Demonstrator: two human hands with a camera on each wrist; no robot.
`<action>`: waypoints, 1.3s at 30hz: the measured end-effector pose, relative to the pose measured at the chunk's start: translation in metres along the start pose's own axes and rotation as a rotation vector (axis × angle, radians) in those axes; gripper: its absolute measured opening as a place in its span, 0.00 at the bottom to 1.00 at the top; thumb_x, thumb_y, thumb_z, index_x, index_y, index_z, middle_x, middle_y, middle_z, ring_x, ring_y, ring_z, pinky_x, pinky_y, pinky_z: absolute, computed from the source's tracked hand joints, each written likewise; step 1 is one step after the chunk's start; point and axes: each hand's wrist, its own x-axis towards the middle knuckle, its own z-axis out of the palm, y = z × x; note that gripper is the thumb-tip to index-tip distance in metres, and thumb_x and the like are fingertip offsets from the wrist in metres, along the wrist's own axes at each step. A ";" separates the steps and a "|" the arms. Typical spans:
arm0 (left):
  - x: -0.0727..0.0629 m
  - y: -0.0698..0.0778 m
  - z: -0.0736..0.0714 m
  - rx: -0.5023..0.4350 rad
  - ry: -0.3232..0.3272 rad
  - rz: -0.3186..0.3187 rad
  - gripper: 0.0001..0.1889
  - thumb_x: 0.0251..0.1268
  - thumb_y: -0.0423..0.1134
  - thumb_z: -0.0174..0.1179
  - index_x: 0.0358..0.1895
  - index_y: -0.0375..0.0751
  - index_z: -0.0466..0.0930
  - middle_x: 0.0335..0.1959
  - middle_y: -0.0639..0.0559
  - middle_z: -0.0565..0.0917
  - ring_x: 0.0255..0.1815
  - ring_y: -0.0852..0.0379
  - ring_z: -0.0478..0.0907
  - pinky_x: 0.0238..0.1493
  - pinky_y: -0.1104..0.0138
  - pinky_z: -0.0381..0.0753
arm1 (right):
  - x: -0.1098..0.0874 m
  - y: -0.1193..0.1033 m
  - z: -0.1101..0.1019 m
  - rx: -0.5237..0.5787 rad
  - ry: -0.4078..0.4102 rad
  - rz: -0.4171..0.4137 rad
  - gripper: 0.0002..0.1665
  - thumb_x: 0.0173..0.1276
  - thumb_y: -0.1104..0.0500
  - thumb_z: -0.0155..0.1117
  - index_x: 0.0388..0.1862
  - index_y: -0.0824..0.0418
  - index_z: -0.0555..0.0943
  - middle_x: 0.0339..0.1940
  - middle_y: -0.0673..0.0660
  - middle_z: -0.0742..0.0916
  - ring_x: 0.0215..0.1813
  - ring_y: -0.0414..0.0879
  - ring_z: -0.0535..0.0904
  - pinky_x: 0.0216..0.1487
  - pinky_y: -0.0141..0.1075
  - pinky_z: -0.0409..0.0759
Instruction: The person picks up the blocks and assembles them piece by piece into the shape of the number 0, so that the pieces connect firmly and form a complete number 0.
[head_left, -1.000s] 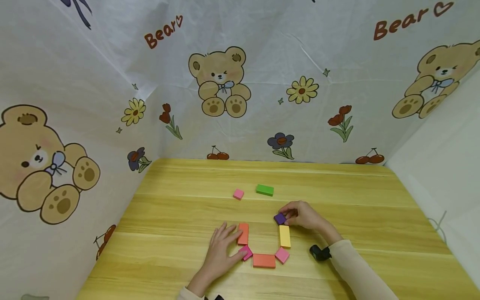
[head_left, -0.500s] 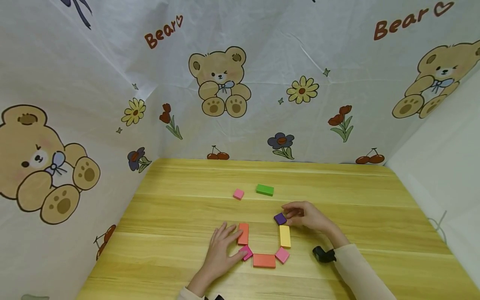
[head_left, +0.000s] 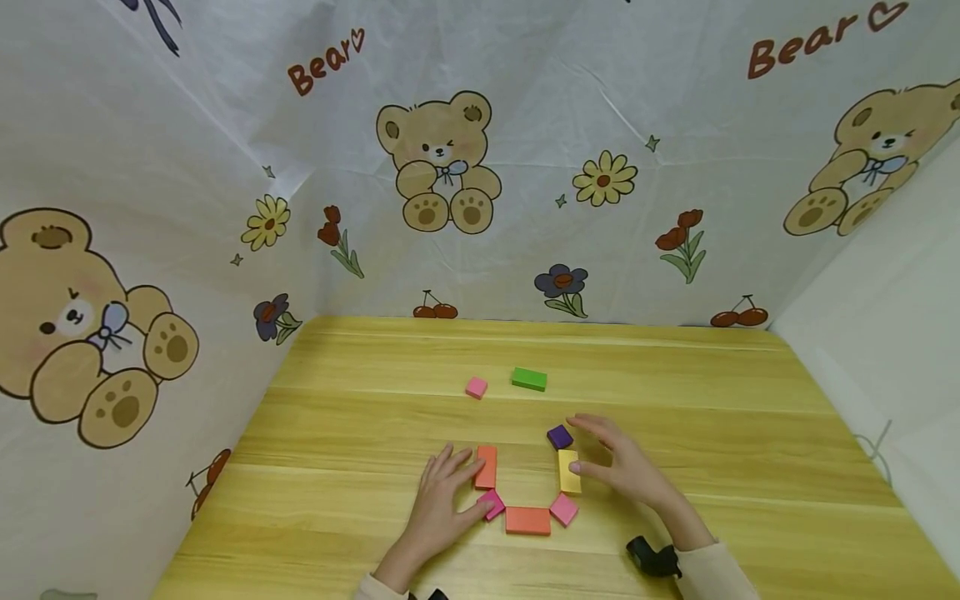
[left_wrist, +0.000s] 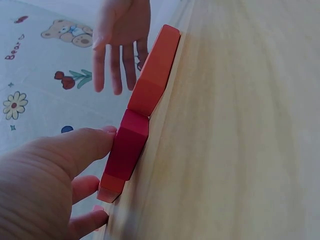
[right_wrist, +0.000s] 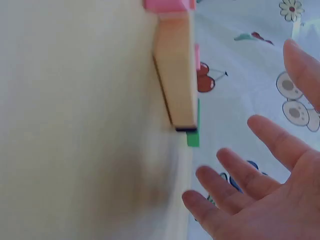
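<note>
My left hand rests beside the U of blocks, its thumb on a magenta block and its fingertips at an upright orange block. In the left wrist view that thumb touches the side of the magenta block. My right hand hovers by the yellow block with fingers spread; the right wrist view shows it holding nothing. Just past the yellow block's far end lies a purple block. A second orange block and a pink block form the near side.
Farther back on the wooden table lie a small pink block and a green block. Printed cloth with bears hangs along the back and left. A black wrist camera sits at my right wrist.
My right hand has let go of the purple block, opened its fingers and drawn back toward me. The purple block stays by the yellow one; my left hand keeps its place.
</note>
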 end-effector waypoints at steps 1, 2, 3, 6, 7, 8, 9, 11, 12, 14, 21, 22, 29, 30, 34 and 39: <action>0.000 0.000 0.000 -0.001 0.000 0.000 0.29 0.55 0.51 0.69 0.60 0.43 0.80 0.64 0.41 0.76 0.72 0.31 0.60 0.69 0.33 0.54 | -0.003 -0.001 0.002 -0.006 0.006 0.001 0.39 0.63 0.51 0.70 0.70 0.61 0.70 0.71 0.68 0.70 0.70 0.69 0.66 0.63 0.68 0.67; 0.000 0.000 0.000 0.000 0.001 0.001 0.29 0.55 0.51 0.69 0.60 0.43 0.80 0.64 0.41 0.76 0.72 0.31 0.60 0.69 0.33 0.54 | -0.005 -0.002 0.005 -0.003 0.009 0.004 0.40 0.63 0.51 0.71 0.70 0.62 0.69 0.71 0.68 0.69 0.70 0.70 0.64 0.63 0.69 0.65; 0.000 0.000 0.000 0.000 0.003 0.003 0.29 0.55 0.51 0.70 0.60 0.43 0.80 0.64 0.41 0.76 0.72 0.31 0.60 0.69 0.33 0.54 | -0.007 -0.003 0.007 0.001 0.012 0.011 0.41 0.62 0.50 0.71 0.71 0.61 0.69 0.72 0.68 0.69 0.71 0.70 0.64 0.64 0.69 0.64; 0.000 0.000 0.001 0.002 0.009 0.009 0.29 0.55 0.50 0.70 0.60 0.43 0.80 0.64 0.41 0.76 0.72 0.31 0.61 0.69 0.33 0.54 | -0.013 -0.006 0.012 0.026 0.013 0.037 0.43 0.61 0.51 0.72 0.72 0.61 0.67 0.73 0.69 0.67 0.72 0.71 0.61 0.65 0.68 0.63; 0.000 0.000 0.001 0.004 0.011 0.010 0.29 0.55 0.50 0.70 0.60 0.43 0.80 0.64 0.41 0.76 0.72 0.32 0.61 0.69 0.33 0.54 | -0.015 -0.007 0.014 0.038 0.015 0.044 0.43 0.60 0.51 0.73 0.72 0.61 0.67 0.74 0.69 0.66 0.72 0.71 0.61 0.66 0.68 0.63; 0.000 0.000 0.001 0.007 0.015 0.013 0.29 0.54 0.50 0.70 0.59 0.43 0.80 0.64 0.41 0.76 0.72 0.32 0.61 0.69 0.33 0.54 | -0.016 -0.007 0.015 0.044 0.015 0.049 0.44 0.60 0.52 0.73 0.72 0.61 0.67 0.74 0.69 0.66 0.73 0.71 0.61 0.66 0.68 0.62; 0.000 0.000 0.001 0.006 0.015 0.012 0.29 0.54 0.50 0.70 0.59 0.43 0.80 0.64 0.41 0.76 0.72 0.32 0.61 0.69 0.34 0.54 | -0.016 -0.007 0.016 0.040 0.017 0.054 0.44 0.60 0.52 0.73 0.73 0.61 0.67 0.74 0.69 0.66 0.72 0.71 0.61 0.66 0.68 0.63; 0.000 -0.001 0.001 0.007 0.016 0.014 0.29 0.54 0.50 0.70 0.59 0.43 0.80 0.65 0.41 0.76 0.72 0.32 0.61 0.69 0.33 0.54 | -0.018 -0.007 0.018 0.023 0.019 0.061 0.45 0.59 0.52 0.74 0.73 0.60 0.67 0.74 0.69 0.66 0.72 0.70 0.62 0.66 0.66 0.64; 0.000 -0.001 0.001 0.006 0.014 0.012 0.29 0.54 0.50 0.70 0.59 0.43 0.80 0.65 0.41 0.76 0.72 0.32 0.61 0.69 0.33 0.54 | -0.018 -0.007 0.019 0.018 0.018 0.071 0.45 0.59 0.51 0.74 0.73 0.60 0.67 0.74 0.68 0.65 0.72 0.70 0.62 0.66 0.66 0.64; 0.000 0.000 0.001 0.004 0.010 0.007 0.29 0.54 0.50 0.70 0.60 0.44 0.80 0.65 0.42 0.76 0.73 0.33 0.60 0.69 0.34 0.54 | -0.019 -0.006 0.021 -0.010 0.019 0.085 0.46 0.58 0.50 0.74 0.73 0.58 0.67 0.75 0.67 0.65 0.73 0.69 0.62 0.67 0.64 0.65; 0.000 0.000 0.001 0.015 0.012 0.012 0.29 0.54 0.49 0.71 0.59 0.43 0.80 0.64 0.42 0.76 0.72 0.32 0.61 0.69 0.33 0.55 | -0.021 -0.003 0.027 -0.132 0.033 0.082 0.48 0.56 0.44 0.75 0.73 0.55 0.68 0.75 0.65 0.67 0.75 0.68 0.58 0.68 0.65 0.63; 0.000 0.000 0.001 0.019 0.013 0.013 0.29 0.54 0.49 0.71 0.59 0.43 0.80 0.64 0.42 0.76 0.72 0.32 0.61 0.69 0.33 0.55 | -0.021 -0.002 0.028 -0.153 0.041 0.067 0.47 0.56 0.43 0.75 0.72 0.55 0.69 0.74 0.65 0.68 0.75 0.68 0.58 0.68 0.66 0.63; 0.000 0.000 0.000 0.017 0.003 -0.005 0.29 0.54 0.49 0.71 0.60 0.44 0.80 0.66 0.43 0.76 0.73 0.34 0.60 0.71 0.35 0.54 | -0.022 0.000 0.033 -0.223 0.101 -0.023 0.47 0.53 0.43 0.76 0.69 0.60 0.71 0.70 0.67 0.73 0.72 0.71 0.60 0.66 0.70 0.61; 0.000 0.000 0.000 0.019 0.002 -0.003 0.29 0.54 0.49 0.71 0.60 0.44 0.80 0.66 0.43 0.76 0.73 0.34 0.60 0.71 0.35 0.54 | -0.022 0.000 0.033 -0.231 0.104 -0.027 0.47 0.53 0.43 0.76 0.69 0.61 0.72 0.69 0.66 0.73 0.72 0.71 0.60 0.65 0.70 0.60; 0.000 0.000 0.001 0.028 0.016 0.013 0.29 0.53 0.50 0.71 0.60 0.44 0.80 0.65 0.43 0.76 0.72 0.33 0.61 0.69 0.35 0.55 | -0.022 0.001 0.034 -0.270 0.106 -0.027 0.48 0.53 0.42 0.76 0.69 0.61 0.72 0.69 0.65 0.74 0.73 0.70 0.61 0.66 0.70 0.60; 0.000 -0.001 0.002 0.040 0.036 0.031 0.29 0.53 0.50 0.71 0.59 0.43 0.81 0.64 0.42 0.77 0.71 0.33 0.62 0.68 0.34 0.56 | -0.023 0.000 0.035 -0.306 0.104 -0.036 0.48 0.53 0.43 0.76 0.69 0.61 0.72 0.69 0.65 0.74 0.73 0.69 0.61 0.65 0.70 0.59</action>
